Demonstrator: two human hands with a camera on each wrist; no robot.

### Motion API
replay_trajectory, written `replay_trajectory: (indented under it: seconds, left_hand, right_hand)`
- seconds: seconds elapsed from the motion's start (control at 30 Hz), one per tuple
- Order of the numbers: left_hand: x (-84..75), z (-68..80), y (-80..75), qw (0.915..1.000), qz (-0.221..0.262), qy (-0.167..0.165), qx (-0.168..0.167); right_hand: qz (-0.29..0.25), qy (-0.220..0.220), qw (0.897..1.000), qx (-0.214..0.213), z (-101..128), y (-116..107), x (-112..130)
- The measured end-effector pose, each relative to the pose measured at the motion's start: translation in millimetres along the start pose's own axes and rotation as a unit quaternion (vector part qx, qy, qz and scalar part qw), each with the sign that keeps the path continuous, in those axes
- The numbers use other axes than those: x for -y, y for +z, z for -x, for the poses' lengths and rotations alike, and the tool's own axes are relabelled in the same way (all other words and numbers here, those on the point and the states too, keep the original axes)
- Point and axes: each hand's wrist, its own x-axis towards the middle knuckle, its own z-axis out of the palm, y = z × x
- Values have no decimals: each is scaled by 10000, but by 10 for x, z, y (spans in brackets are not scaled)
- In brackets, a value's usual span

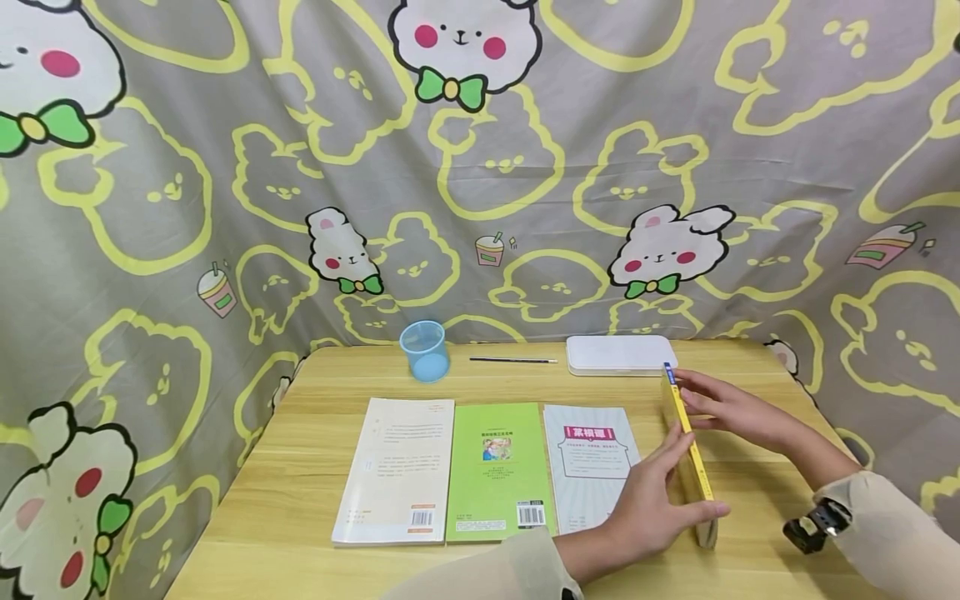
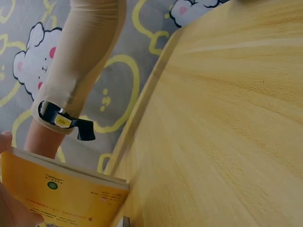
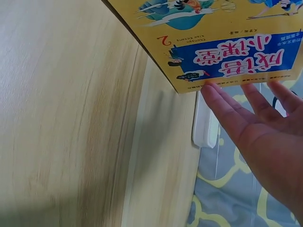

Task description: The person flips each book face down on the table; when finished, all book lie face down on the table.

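Note:
A yellow book (image 1: 692,454) stands on its edge on the wooden table, to the right of a row of flat books. My left hand (image 1: 648,500) holds its near part, one finger along the upper edge and the thumb over the near end; in the left wrist view its yellow back cover (image 2: 66,189) shows. My right hand (image 3: 265,127) touches the far edge with extended fingertips, beside the cover's blue title panel (image 3: 236,59). To the left lie a pale blue book (image 1: 588,467), partly hidden by my left hand, a green book (image 1: 498,467) and a cream book (image 1: 397,475).
Along the table's back stand a blue translucent cup (image 1: 425,352) and a white case (image 1: 621,356), with a dark pencil (image 1: 513,360) lying between them. A patterned curtain (image 1: 480,183) hangs behind the wooden table (image 1: 300,450).

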Motion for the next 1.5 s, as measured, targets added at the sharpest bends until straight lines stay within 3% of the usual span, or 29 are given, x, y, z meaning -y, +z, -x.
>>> replay_trajectory:
  seconds: [0.33, 0.83, 1.13, 1.5]
  left_hand:
    - [-24, -25, -31, 9997, -217, 136, -4]
    - [-33, -26, -36, 9993, -312, 114, 184]
    - [47, 2, 12, 9957, -879, 186, 223]
    - [261, 54, 104, 9920, -1082, -344, 555]
  right_hand:
    - [-670, -69, 9977, -3, -62, 40, 42]
    - [-1078, -242, 9938, -87, -58, 58, 37]
    - [-1261, -239, 9917, -74, -35, 39, 21]
    - [-1144, -336, 9927, -171, 16, -20, -1]
